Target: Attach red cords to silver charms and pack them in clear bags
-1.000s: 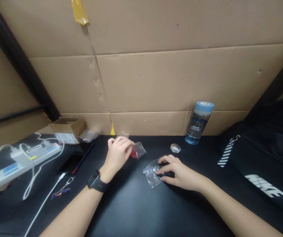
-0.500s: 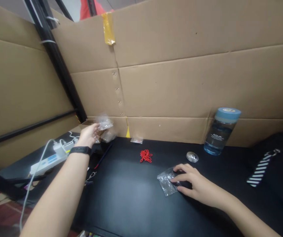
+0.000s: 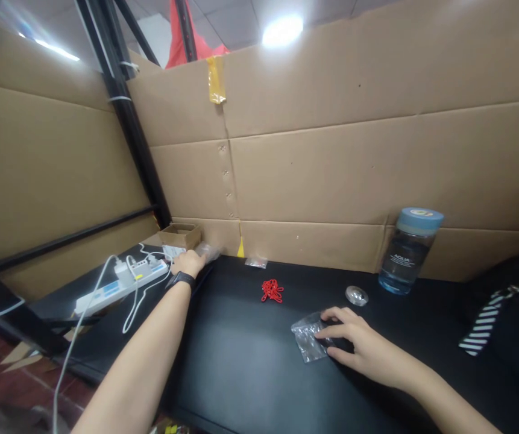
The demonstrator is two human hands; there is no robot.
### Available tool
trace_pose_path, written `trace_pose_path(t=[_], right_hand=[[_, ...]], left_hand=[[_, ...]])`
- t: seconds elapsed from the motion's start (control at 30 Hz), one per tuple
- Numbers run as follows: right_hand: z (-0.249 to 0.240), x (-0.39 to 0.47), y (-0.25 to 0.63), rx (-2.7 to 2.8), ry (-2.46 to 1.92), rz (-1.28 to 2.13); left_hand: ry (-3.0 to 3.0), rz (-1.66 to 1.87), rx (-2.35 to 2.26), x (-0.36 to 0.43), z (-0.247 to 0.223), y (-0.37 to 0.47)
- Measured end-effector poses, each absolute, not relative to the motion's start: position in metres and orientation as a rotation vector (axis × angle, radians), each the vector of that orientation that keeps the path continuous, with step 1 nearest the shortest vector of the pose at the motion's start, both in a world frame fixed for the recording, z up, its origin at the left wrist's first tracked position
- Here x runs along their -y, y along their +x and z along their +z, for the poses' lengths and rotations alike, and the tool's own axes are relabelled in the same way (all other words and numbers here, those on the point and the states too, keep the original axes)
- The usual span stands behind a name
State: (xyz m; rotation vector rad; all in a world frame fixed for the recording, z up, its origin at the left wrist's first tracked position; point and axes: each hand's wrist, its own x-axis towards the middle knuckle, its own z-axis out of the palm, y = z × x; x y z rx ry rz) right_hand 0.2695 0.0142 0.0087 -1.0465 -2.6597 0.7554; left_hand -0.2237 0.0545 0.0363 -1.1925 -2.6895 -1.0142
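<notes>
My left hand [image 3: 190, 263], with a dark band on the wrist, reaches to the far left edge of the black table [image 3: 232, 361]. Beside its fingertips lies a crumpled clear plastic bag [image 3: 208, 251]; whether the fingers grip it is hidden. My right hand [image 3: 347, 334] rests with spread fingers on a flat clear plastic bag [image 3: 308, 340]. A bundle of red cord [image 3: 272, 290] lies between the hands, farther back. Behind my right hand sits a small round clear object [image 3: 357, 295]. Near the cardboard wall is a small clear packet [image 3: 256, 263].
A blue-lidded bottle [image 3: 408, 253] stands at the back right. At the far right is a black bag with a striped strap [image 3: 485, 322]. An open cardboard box [image 3: 182, 236] and a white power strip [image 3: 119, 288] with cables are on the left.
The view has tilted up. My left hand has lowered beside the box, and the clear bag it held up is no longer raised. My right hand stays on its bag.
</notes>
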Motion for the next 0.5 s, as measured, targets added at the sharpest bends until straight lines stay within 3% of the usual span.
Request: trace_pose_path(t=[0.13,0.33,0.4,0.5], right_hand=[[0.009,-0.016,0.268,2.653,-1.01,0.738],[0.011,-0.012,0.263,2.647,-0.993,0.733],[0.011,-0.009,0.261,2.629,-0.993,0.731],[0.011,-0.006,0.259,2.6,-1.018,0.72]], left_hand=[[-1.077,-0.774,2.578,-0.036,0.034,-0.223],[-1.407,-1.004,2.002,-0.018,0.05,-0.154],[-1.747,-1.045,1.911,-0.009,0.051,-0.098],[-2.464,-0.823,1.647,0.01,0.039,-0.015]])
